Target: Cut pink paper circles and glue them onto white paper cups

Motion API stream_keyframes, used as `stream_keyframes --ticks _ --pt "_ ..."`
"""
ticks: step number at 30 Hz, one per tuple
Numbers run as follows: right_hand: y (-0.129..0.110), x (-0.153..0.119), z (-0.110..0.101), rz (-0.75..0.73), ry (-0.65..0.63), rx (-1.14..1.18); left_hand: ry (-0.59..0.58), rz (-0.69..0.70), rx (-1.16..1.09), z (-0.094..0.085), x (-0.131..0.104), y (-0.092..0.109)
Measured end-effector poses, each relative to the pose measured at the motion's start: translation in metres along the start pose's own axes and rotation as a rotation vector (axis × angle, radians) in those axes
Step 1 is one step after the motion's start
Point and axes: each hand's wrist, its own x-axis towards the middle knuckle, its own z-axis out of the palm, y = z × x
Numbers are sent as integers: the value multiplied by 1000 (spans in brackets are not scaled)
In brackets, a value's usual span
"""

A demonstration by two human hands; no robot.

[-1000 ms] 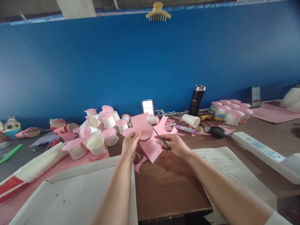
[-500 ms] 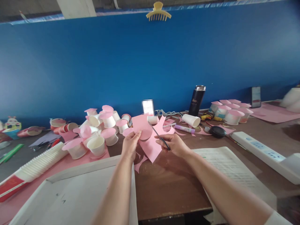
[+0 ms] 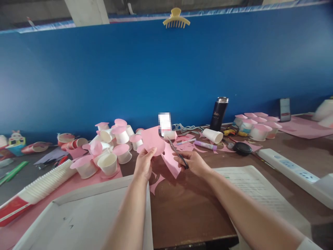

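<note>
a brown table (image 3: 192, 215) bears a power strip (image 3: 293, 174), black flask (image 3: 218, 115), purple tube (image 3: 205, 145) and pink scraps (image 3: 156, 184).

This looks like a craft workspace; whether it belongs to a workshop or a classroom cannot be told. A dark brown table (image 3: 192, 217) faces a tall, smooth blue partition (image 3: 104, 76). On it lie scattered pink paper scraps (image 3: 156, 183), a long stack of ribbed white paper cups (image 3: 49, 180) and a white multi-socket power strip (image 3: 287, 166).
</note>
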Motion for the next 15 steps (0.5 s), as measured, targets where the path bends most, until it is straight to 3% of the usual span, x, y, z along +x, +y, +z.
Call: stream_keyframes --ticks 15 --pt "5 -3 0 -53 -177 8 20 -3 -60 -4 3 -2"
